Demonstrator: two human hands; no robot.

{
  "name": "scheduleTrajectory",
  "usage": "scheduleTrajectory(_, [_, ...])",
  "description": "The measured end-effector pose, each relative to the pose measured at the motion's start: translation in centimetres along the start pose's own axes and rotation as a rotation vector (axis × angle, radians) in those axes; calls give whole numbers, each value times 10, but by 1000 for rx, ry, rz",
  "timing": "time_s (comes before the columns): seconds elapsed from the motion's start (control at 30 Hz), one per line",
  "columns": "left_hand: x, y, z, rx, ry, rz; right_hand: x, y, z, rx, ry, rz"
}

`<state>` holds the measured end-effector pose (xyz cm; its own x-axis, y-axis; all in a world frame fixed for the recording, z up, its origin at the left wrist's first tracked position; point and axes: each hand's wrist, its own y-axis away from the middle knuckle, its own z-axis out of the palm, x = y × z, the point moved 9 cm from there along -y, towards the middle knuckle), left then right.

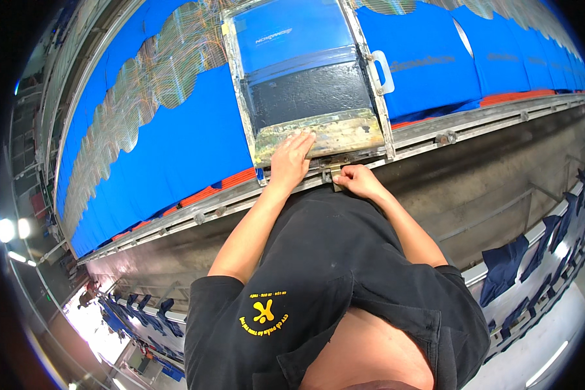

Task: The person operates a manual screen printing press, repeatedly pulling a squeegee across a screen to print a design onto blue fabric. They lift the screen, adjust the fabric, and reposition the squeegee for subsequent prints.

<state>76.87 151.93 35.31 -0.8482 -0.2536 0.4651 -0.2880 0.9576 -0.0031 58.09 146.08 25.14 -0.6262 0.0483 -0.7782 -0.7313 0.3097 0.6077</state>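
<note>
A screen-printing frame [242,104] lies across the blue fabric, with a band of dark ink [309,94] on its mesh. Along its near end rests a paint-stained squeegee [348,134] with a broad wooden grip. My left hand [292,158] lies on the squeegee's left part, fingers stretched out together over the wood. At the frame's near edge, my right hand [361,180] is closed, thumb and fingers pinching a small brass-coloured metal bracket [336,174]. How far the fingers reach round the bracket is hidden.
Blue fabric [195,130] with wavy line-patterned panels covers the long table on both sides. A metal rail [429,135] runs along its near edge. A white handle [382,73] sticks out from the frame's right side. Dark cloth pieces [504,268] lie on another table behind me.
</note>
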Motion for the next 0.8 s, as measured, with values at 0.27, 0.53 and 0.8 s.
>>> scheduleTrajectory(0.27, [18,-36,-55,-71,-26,-27,-3,9,7,-82,-152,55])
scheduleTrajectory(0.53, [22,-56,-129,54,292,-192,10,37,-37,82,-121,89])
scheduleTrajectory(0.8, [-23,-73,-147,253,815,-347,22,39,-41,131,-101,43])
